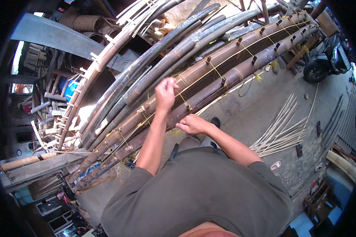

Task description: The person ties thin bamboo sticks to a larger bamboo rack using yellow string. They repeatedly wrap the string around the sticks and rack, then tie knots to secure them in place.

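Two long brown bamboo poles run side by side from lower left to upper right, a far pole [197,73] and a near pole [217,87]. Short pegs stick out of both, and thin yellow cords [215,70] cross the gap between them. My left hand [165,94] is closed and raised over the far pole. Beside the near pole my right hand [192,124] is closed too, fingers curled inward. A yellow cord [182,97] and a peg [188,107] lie between my hands. Whatever either hand may grip is hidden or too small to make out.
Beyond the poles lie several dark bamboo lengths [158,61] and a curved pegged bamboo piece [103,59]. On the floor at right are thin bamboo strips [283,132]. A motorbike [330,59] stands at the far right; a wooden stool [320,197] is at lower right.
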{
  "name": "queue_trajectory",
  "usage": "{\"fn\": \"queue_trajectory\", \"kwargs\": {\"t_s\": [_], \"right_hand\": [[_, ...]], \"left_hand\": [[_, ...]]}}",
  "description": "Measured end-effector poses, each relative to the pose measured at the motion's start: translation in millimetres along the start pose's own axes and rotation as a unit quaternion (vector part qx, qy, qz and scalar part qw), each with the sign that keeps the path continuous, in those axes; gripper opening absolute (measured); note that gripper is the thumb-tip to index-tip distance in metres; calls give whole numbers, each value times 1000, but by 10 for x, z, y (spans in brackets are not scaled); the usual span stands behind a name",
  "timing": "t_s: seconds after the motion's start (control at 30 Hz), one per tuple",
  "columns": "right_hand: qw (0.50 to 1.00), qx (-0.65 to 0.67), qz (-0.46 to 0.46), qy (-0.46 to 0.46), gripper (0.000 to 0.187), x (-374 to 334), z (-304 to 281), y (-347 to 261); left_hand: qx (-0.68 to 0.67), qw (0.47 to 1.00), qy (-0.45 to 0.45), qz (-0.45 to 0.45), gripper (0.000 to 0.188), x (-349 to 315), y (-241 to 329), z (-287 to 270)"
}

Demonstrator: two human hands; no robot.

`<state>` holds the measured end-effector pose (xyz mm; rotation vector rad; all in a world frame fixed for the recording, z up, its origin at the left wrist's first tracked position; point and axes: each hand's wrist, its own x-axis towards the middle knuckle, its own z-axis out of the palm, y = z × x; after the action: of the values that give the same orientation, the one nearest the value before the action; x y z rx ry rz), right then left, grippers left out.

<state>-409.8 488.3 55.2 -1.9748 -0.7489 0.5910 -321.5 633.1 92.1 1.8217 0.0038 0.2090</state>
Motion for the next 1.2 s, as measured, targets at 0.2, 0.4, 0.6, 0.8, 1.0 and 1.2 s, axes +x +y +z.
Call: {"fn": "queue_trajectory", "kwargs": {"t_s": [0.2,0.4,0.6,0.8,1.0,1.2], "right_hand": [[985,-160,-35,61,38,-143,140,-33],[982,-168,12,81,28,-119,596,-413],[620,750,220,69,19,70,1602,-708],[635,606,-84,471,24,1039,1605,-1625],[906,-392,119,109,53,1938,713,-1607],[920,385,-62,42,47,1722,380,-1643]], "left_hand": [[323,943,60,59,29,915,-834,-179],[302,945,-115,39,31,826,-577,-616],[412,903,-114,-31,30,-546,-523,-1968],[313,940,-131,-14,30,-1150,-835,-1832],[368,918,-133,-60,39,-1043,-886,-1848],[331,939,-75,-54,33,-1134,-717,-1863]]}}
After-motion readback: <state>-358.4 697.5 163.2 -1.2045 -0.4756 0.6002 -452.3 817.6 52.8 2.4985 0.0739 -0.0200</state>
